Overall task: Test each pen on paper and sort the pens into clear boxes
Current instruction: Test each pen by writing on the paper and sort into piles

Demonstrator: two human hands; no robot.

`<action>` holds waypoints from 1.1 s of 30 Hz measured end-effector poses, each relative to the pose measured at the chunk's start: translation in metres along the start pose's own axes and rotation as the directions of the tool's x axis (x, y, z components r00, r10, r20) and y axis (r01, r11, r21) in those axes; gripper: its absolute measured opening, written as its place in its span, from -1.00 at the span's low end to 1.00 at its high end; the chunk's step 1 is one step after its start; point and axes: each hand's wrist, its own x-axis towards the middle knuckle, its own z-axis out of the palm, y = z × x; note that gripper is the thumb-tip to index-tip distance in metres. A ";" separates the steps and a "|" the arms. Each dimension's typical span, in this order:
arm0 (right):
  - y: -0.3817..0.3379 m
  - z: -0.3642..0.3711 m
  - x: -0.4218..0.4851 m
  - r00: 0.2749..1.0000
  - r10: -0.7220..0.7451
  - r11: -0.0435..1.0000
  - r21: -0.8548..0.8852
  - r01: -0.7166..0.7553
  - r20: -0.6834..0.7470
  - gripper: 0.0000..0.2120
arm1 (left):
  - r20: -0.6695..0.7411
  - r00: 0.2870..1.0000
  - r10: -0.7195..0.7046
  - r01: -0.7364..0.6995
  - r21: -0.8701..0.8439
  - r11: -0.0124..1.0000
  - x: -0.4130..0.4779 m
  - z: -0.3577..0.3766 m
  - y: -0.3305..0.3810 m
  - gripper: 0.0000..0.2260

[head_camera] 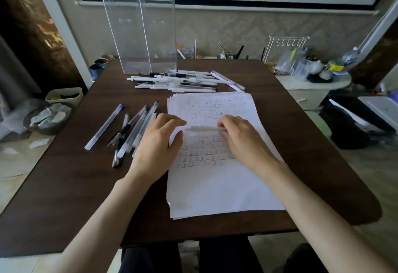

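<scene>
The person sits at a dark brown wooden table. Their right hand has its fingers curled round one end of a frosted white pen. The pen lies level just above a stack of white paper sheets and is blurred. Its free end points across at the left hand.

That hand lies palm down with loosely bent fingers, its thumb on the near edge of the paper. Its fingertips are just beside the pen's end, and I cannot tell whether they touch it. Rows of small handwritten marks cover the sheet under and ahead of both hands.

Outward of the left hand, partly under its wrist, lies a cluster of translucent pens. Further out still is a lone frosted pen with a blue cap.

Beyond the fingertips of both hands, past the top edge of the paper, there is a heap of white-barrelled pens. Behind it, at the table's far edge, stand two tall clear plastic boxes, upright and side by side.
</scene>
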 end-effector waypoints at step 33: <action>-0.016 -0.042 -0.030 0.835 0.550 0.474 0.832 -0.288 -0.024 -0.59 | 0.608 0.736 0.299 -0.369 -0.010 0.929 -0.024 0.010 0.021 -0.46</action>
